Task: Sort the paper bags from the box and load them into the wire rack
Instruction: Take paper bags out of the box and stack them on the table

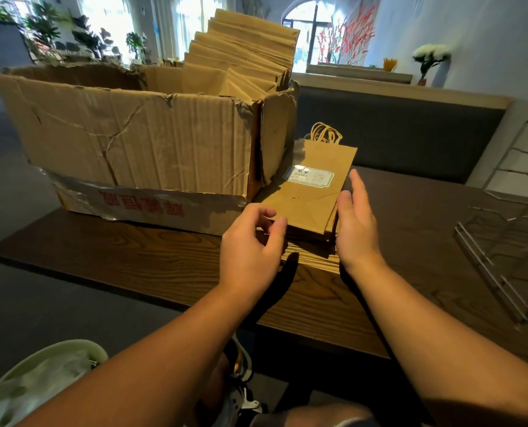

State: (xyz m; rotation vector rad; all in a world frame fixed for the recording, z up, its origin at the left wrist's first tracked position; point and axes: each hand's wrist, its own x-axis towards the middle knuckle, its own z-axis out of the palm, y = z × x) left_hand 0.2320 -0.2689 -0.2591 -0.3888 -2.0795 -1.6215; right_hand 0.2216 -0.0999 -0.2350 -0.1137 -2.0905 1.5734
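A stack of flat brown paper bags (310,192) with twisted handles and a white-green label lies on the wooden table just right of the torn cardboard box (139,143). More folded bags (244,53) stand upright in the box's far right end. My left hand (252,245) is at the stack's near left corner, fingers loosely curled, fingertips touching the edge. My right hand (355,223) presses flat against the stack's right side with straight fingers. The wire rack (503,251) sits at the right of the table, apart from both hands.
The dark wooden table (151,263) has its near edge in front of me. A grey padded bench back (395,134) runs behind it. A pale green bin (41,383) stands on the floor at lower left. My knees and shoes show below the table edge.
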